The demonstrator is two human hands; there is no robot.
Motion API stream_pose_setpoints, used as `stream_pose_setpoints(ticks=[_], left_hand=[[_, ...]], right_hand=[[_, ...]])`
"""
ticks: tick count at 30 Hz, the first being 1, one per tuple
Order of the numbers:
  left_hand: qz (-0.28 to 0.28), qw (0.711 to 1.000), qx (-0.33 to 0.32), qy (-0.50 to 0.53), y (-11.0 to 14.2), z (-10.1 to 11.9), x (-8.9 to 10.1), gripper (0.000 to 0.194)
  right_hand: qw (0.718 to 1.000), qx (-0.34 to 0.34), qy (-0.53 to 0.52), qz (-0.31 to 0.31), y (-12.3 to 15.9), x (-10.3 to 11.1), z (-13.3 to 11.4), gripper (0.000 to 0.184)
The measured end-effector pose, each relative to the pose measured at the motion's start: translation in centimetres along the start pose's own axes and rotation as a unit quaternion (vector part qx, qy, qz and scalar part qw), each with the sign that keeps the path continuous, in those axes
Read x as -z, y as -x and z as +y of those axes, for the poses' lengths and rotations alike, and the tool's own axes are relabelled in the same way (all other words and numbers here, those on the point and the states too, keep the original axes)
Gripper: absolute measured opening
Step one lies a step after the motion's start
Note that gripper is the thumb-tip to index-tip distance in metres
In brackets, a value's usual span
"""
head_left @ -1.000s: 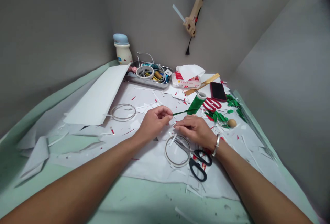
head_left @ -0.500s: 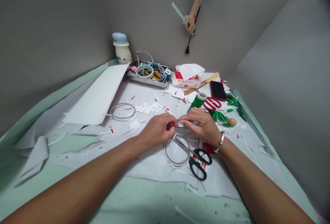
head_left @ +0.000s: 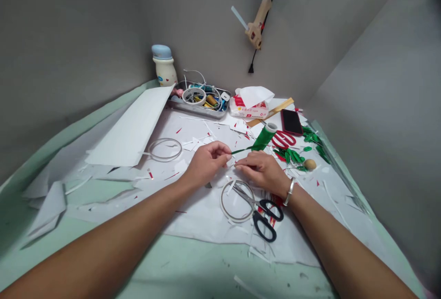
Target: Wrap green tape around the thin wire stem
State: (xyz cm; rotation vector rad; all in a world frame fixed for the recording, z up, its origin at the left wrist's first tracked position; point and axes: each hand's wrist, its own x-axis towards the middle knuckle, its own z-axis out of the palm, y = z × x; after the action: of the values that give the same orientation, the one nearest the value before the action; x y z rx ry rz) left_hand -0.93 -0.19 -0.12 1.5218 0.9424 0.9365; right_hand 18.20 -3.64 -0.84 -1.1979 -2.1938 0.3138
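Observation:
My left hand (head_left: 211, 161) is closed in a pinch on the end of a green thread (head_left: 242, 150). That strand runs rightward to an upright, slightly tilted green thread spool (head_left: 264, 137) just behind my hands. My right hand (head_left: 262, 171), with a bracelet at the wrist, is closed a little to the right; thumb and forefinger press together on something too thin to make out. Below the hands lie black-handled scissors (head_left: 264, 231), their blades across a roll of narrow tape (head_left: 223, 209).
Red-handled scissors (head_left: 288, 139), green leaf-like pieces (head_left: 292, 155), a round brown ball (head_left: 310, 164) and a phone (head_left: 291, 121) lie on the right. Behind are a metal tray (head_left: 206, 111) and tissues (head_left: 248, 107). White card (head_left: 129, 126) and a wire coil (head_left: 181, 149) lie left.
My left hand has moved slightly up and left, and a green strand now stretches from it to the spool. My right hand has shifted a little down and left; the two hands have parted slightly.

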Motion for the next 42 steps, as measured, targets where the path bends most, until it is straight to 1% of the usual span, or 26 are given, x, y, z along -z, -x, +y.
stream_pose_setpoints(ticks=[3,4,6,8,9,11,13,15,18,20,22,24,26,29,31,33,35,37,39,42], left_hand=[[0.064,0.995,-0.005,-0.08,-0.1,-0.4,0.1,0.012],[0.075,0.991,-0.011,-0.114,-0.1,-0.5,0.1,0.012],[0.076,0.98,-0.033,-0.181,0.0,-0.6,0.1,0.011],[0.055,0.969,-0.063,-0.234,0.3,-0.6,-0.1,0.013],[0.034,0.964,-0.081,-0.251,0.4,-0.6,-0.1,0.014],[-0.021,0.957,-0.116,-0.265,0.7,-0.6,-0.3,0.015],[-0.074,0.954,-0.14,-0.254,1.0,-0.5,-0.5,0.015],[-0.106,0.958,-0.145,-0.225,1.0,-0.5,-0.5,0.016],[-0.123,0.975,-0.107,-0.151,0.9,-0.3,-0.5,0.012],[-0.118,0.987,-0.069,-0.088,0.7,-0.1,-0.4,0.008],[-0.098,0.994,-0.039,-0.029,0.5,0.1,-0.3,0.008],[-0.063,0.998,-0.022,0.008,0.3,0.2,-0.2,0.011],[-0.019,1.0,-0.012,0.009,0.2,0.2,-0.2,0.013],[0.044,0.998,-0.01,-0.05,0.1,0.0,-0.1,0.013],[0.069,0.991,-0.018,-0.113,0.0,-0.3,0.0,0.011],[0.082,0.981,-0.032,-0.174,0.0,-0.6,0.0,0.011],[0.071,0.97,-0.052,-0.225,0.2,-0.6,0.0,0.013],[0.042,0.96,-0.077,-0.266,0.5,-0.3,-0.2,0.014],[0.024,0.95,-0.096,-0.295,0.7,0.0,-0.4,0.013],[0.032,0.949,-0.096,-0.297,0.9,0.3,-0.5,0.012]], right_hand=[[0.996,0.048,0.074,-0.009,0.0,-0.1,-0.5,0.015],[0.994,0.063,0.089,-0.008,0.0,0.0,-0.7,0.016],[0.99,0.085,0.11,0.001,0.1,0.3,-0.8,0.018],[0.989,0.091,0.116,0.019,0.1,0.6,-0.9,0.019],[0.989,0.087,0.113,0.029,0.0,0.8,-0.8,0.019],[0.992,0.072,0.091,0.046,0.0,1.1,-0.6,0.019],[0.996,0.05,0.05,0.059,-0.1,1.3,-0.3,0.019],[0.997,0.017,-0.003,0.071,-0.2,1.5,0.1,0.019],[0.994,-0.035,-0.066,0.083,-0.2,1.5,0.8,0.019],[0.992,-0.053,-0.085,0.076,-0.2,1.4,1.0,0.02],[0.993,-0.052,-0.082,0.061,-0.1,1.1,1.0,0.021],[0.997,-0.031,-0.059,0.038,-0.1,0.6,0.7,0.021],[1.0,0.001,-0.017,0.006,-0.1,0.2,0.4,0.019],[0.997,0.05,0.058,-0.023,0.0,-0.2,-0.2,0.016],[0.992,0.078,0.098,-0.025,0.0,-0.2,-0.6,0.018],[0.988,0.1,0.12,-0.018,0.0,0.0,-0.8,0.02],[0.987,0.105,0.124,-0.003,0.0,0.4,-0.8,0.02],[0.989,0.093,0.111,0.018,0.0,0.8,-0.6,0.02],[0.993,0.074,0.089,0.038,-0.1,1.1,-0.4,0.019],[0.995,0.055,0.067,0.047,-0.1,1.3,-0.2,0.018]])
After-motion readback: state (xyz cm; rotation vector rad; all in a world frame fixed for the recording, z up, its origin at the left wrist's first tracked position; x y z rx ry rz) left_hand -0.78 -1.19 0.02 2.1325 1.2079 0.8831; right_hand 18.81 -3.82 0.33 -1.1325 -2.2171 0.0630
